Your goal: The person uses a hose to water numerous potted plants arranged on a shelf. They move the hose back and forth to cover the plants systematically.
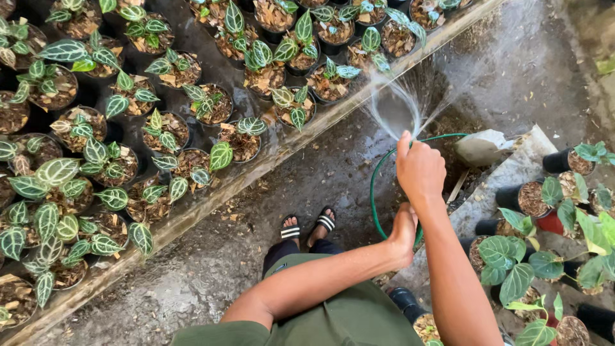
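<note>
No packages, labels, signs or screens show anywhere here.

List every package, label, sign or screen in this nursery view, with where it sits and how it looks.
No labels, signs or screens show.
Pale bag: the only package-like thing, a crumpled grey-white sack lying on the wet ground, just right of the right hand that sprays water from the green hose; what it holds cannot be told.
Black pots: round and plain, no tags visible.
</note>
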